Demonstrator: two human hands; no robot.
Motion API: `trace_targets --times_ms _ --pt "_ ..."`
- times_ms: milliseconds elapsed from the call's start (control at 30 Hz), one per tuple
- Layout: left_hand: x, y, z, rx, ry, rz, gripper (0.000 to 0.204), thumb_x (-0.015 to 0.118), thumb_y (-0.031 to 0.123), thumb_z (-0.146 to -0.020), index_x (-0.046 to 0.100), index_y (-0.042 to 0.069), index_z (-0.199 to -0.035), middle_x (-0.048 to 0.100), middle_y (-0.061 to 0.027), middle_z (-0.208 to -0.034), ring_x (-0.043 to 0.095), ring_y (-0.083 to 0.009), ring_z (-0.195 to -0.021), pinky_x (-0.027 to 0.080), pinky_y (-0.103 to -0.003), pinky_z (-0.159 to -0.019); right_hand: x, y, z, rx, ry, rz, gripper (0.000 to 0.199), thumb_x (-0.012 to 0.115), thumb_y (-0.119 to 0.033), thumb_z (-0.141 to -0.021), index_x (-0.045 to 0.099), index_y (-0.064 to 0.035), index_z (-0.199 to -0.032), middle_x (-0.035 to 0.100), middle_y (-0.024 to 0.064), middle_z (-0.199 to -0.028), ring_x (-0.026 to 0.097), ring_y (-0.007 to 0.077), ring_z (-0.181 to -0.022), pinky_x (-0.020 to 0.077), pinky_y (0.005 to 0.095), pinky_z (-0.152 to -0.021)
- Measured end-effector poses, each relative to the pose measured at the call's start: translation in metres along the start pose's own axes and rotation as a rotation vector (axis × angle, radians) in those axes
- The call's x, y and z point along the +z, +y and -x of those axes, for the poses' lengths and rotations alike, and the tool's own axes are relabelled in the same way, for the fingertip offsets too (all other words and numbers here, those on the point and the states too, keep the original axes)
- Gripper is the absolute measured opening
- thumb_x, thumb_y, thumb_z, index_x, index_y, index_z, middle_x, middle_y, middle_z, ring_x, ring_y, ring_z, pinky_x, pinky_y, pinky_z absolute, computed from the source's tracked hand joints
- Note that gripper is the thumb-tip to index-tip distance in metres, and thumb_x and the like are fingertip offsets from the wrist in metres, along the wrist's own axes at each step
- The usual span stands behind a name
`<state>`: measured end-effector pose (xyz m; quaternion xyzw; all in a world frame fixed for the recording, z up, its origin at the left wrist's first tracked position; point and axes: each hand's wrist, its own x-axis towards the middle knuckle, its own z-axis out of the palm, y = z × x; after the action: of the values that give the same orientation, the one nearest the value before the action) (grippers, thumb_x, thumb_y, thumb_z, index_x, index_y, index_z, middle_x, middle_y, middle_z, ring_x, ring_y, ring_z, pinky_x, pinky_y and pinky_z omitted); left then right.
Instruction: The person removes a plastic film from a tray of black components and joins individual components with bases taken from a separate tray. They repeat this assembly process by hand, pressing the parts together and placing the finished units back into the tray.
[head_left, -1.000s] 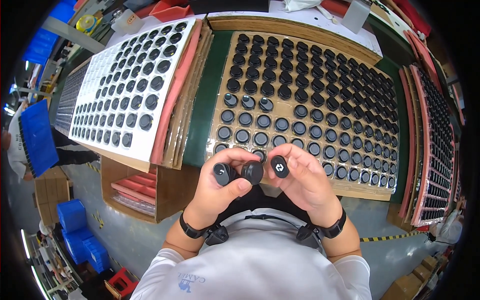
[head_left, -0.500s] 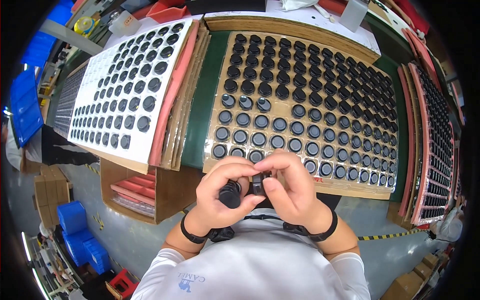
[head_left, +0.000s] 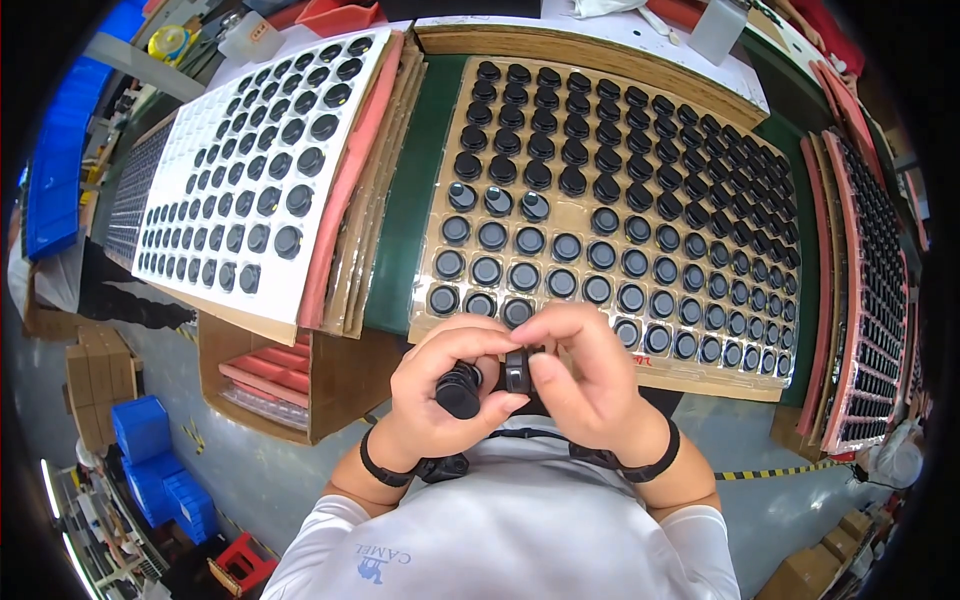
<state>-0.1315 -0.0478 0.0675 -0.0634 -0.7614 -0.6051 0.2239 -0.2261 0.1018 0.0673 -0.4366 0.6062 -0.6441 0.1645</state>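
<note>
In front of my chest, my left hand (head_left: 440,380) is closed with a black cylindrical piece (head_left: 459,392) in its palm, one round end facing out. Between the fingertips of both hands is a second small, round black part (head_left: 518,371) with a shiny band. My right hand (head_left: 580,370) pinches this part from its right side, thumb and forefinger bent. Just beyond my hands lies a clear plastic tray (head_left: 570,213) on cardboard, filled with rows of round black parts. Three near its left side have glossy, glass-like tops, and one pocket beside them shows bare.
At the left, a white tray (head_left: 190,130) of black lens-like parts rests on pink foam (head_left: 350,180) and stacked trays. More filled trays (head_left: 865,300) stand at the right. Below the left stack is a cardboard box (head_left: 320,400). Blue bins (head_left: 165,470) sit on the floor.
The small round part between my fingertips has turned a little, showing more of its shiny band. My view has shifted slightly; both hands stay in nearly the same place.
</note>
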Motion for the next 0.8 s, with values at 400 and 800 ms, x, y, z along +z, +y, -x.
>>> trace_targets --times_ms 400,800 --pt "-0.003 -0.001 0.002 -0.014 0.015 0.093 0.041 0.072 0.0 -0.071 0.056 -0.005 -0.108 0.057 -0.0162 -0.102 0.049 -0.0059 -0.055 0.042 -0.021 -0.06 -0.008 -0.004 -0.002 0.125 -0.031 -0.378 0.03 0.057 -0.017 -0.088 0.047 0.0005 -0.11 0.05 0.0039 -0.085 0.047 0.0117 -0.076 0.038 0.0232 -0.069" --pt "0.0 -0.005 0.005 -0.212 0.061 0.25 0.04 0.073 0.008 -0.076 0.055 -0.006 -0.108 0.058 -0.0107 -0.1 0.052 -0.0076 -0.066 0.042 -0.02 -0.061 -0.019 -0.007 -0.011 -0.088 -0.065 0.209 0.027 0.07 -0.006 -0.073 0.057 -0.0026 -0.098 0.055 0.0085 -0.09 0.051 0.0175 -0.079 0.0432 0.0282 -0.069"
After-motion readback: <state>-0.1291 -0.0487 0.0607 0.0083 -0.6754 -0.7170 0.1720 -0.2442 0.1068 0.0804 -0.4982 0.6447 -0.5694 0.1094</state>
